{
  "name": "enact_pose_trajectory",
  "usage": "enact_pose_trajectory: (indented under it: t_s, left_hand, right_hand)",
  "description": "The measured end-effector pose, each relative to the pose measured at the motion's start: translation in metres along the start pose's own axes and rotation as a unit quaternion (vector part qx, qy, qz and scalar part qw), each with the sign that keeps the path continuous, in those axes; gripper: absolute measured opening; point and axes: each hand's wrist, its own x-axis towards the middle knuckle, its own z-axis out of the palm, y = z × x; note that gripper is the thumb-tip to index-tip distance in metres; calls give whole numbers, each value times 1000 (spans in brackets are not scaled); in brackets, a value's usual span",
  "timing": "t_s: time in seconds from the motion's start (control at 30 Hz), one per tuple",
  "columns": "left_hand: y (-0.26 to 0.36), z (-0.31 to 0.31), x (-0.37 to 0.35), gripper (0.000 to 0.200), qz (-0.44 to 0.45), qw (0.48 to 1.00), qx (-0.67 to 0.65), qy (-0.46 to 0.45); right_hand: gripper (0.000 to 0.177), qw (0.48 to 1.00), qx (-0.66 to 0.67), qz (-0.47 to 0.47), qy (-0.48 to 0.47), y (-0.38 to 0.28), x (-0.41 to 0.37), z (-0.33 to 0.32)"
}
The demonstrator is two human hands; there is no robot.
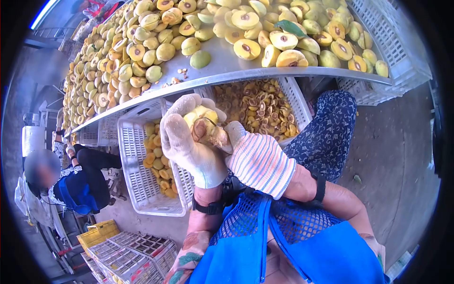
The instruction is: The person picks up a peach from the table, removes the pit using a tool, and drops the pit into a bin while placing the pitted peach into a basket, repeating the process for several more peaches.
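Observation:
My left hand [185, 142], in a pale, soiled work glove, is wrapped round a yellow-green peach [202, 119]. A brown, rough patch, looking like its stone and torn flesh, faces my right hand. My right hand [259, 158], in a striped knit glove, is closed with its thumb against the peach. Whatever tool it may grip is hidden by the fingers. Both hands are in front of my chest, over the gap between two crates. One white crate [137, 182] holds pitted yellow peach halves [165, 173]. The other crate [294, 102] holds cut-out stones and scraps [260, 106].
A metal table [217, 61] with a raised rim carries heaped peaches, many halved with stones showing. White crates [395, 42] stand at the right. Another person [78, 189] sits at the left. Stacked crates [127, 255] stand on the floor [388, 156] at lower left.

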Motion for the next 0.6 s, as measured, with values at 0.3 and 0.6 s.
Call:
enact_pose_trajectory:
  t_s: [0.3,0.6]
  left_hand:
    - [-4,1,-4,46,2,1000,26,11]
    - [5,-10,-9,11,-100,989,16,-105]
  right_hand:
    - [18,985,-86,-150,-21,21,-3,14]
    - [12,985,68,-152,-45,21,-4,-3]
